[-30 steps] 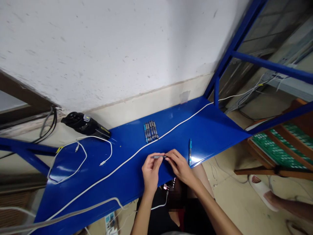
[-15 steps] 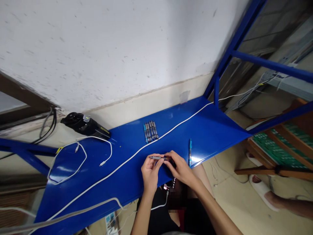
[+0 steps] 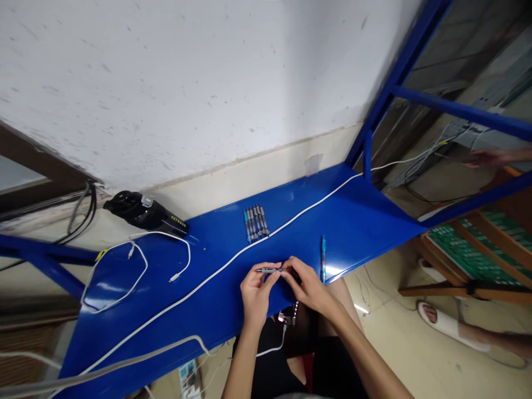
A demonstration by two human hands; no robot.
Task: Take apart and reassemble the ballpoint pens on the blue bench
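Both my hands meet over the front edge of a blue metal table (image 3: pixel 357 221). My left hand (image 3: pixel 255 291) pinches a grey pen (image 3: pixel 268 270) held level, tip to the left. My right hand (image 3: pixel 307 285) is closed on the pen's right end, which its fingers hide. A blue pen (image 3: pixel 323 257) lies on the table just right of my right hand. A row of several pens (image 3: pixel 255 221) lies side by side farther back, beyond a white cable (image 3: pixel 216 271).
A black device (image 3: pixel 143 213) rests at the back left against the wall, with a looped white cable (image 3: pixel 124 266) beside it. Blue frame bars (image 3: pixel 457 111) rise at the right. Another person's sandalled foot (image 3: pixel 443 321) is on the floor at the right.
My hands and the grey pen have barely shifted, a touch lower. The other person's foot on the right has moved, and a hand has appeared at the far upper right.
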